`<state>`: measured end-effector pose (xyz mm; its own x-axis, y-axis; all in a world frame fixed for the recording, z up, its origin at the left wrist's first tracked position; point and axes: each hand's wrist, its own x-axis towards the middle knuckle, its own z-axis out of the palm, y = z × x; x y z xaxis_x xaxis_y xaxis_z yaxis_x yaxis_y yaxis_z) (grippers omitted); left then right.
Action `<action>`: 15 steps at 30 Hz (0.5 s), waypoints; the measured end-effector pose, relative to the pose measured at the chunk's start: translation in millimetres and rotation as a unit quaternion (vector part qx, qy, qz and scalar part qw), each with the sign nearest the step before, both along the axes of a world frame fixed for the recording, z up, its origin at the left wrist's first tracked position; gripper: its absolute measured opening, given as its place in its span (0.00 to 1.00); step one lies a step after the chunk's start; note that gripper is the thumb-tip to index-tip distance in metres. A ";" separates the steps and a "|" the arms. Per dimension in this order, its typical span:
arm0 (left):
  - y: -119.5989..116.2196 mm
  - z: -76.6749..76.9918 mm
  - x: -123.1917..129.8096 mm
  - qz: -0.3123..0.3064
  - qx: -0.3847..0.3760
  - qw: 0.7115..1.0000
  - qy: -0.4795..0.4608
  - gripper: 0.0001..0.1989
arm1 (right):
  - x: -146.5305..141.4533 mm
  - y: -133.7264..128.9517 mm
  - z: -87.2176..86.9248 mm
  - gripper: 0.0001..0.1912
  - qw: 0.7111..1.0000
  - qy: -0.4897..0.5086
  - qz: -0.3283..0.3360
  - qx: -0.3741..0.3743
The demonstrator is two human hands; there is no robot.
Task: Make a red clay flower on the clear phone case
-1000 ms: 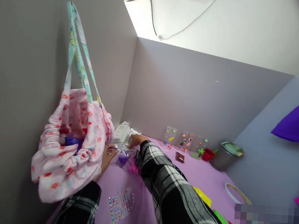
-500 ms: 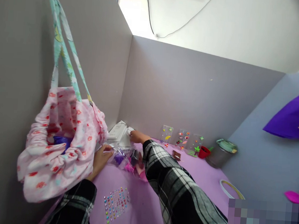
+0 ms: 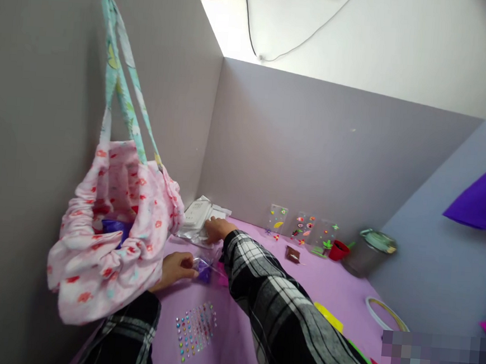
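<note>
At the left, my left hand [image 3: 177, 269] pinches the edge of a clear plastic bag [image 3: 197, 261] with purple pieces [image 3: 203, 271] in it. Pink pieces [image 3: 222, 276] show beside these, partly behind my right sleeve. My right hand [image 3: 219, 229] reaches farther in and rests at the right side of a stack of flat white packets [image 3: 198, 215], its fingers bent but apart. Just below my left hand, a sheet of coloured stick-on gems [image 3: 195, 331] lies on the purple tabletop [image 3: 230, 346].
A pink flowered cloth bag [image 3: 113, 250] hangs at the left wall. Along the back stand decorated clear cards [image 3: 277, 218], a small red pot [image 3: 338, 250] and a grey lidded container [image 3: 367, 253]. A brown packet [image 3: 293, 254] and a hoop [image 3: 386, 314] lie toward the right.
My right hand has come down against the white packets, and a white piece at its fingertips now lies with them. My left hand has shifted toward the purple pieces. The view has turned slightly.
</note>
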<state>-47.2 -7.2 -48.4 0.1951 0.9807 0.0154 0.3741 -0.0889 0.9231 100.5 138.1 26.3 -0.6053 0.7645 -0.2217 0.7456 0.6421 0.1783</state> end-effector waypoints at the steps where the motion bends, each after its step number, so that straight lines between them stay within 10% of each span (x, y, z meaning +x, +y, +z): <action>1: 0.2 0.1 -0.7 -0.018 -0.008 1.000 0.015 0.11 | 0.4 0.9 0.6 0.19 1.000 0.001 0.005 0.005; 15: 0.3 2.2 -1.0 -0.052 -0.033 0.996 0.063 0.10 | -4.4 -4.9 6.1 0.19 0.998 0.014 0.000 0.054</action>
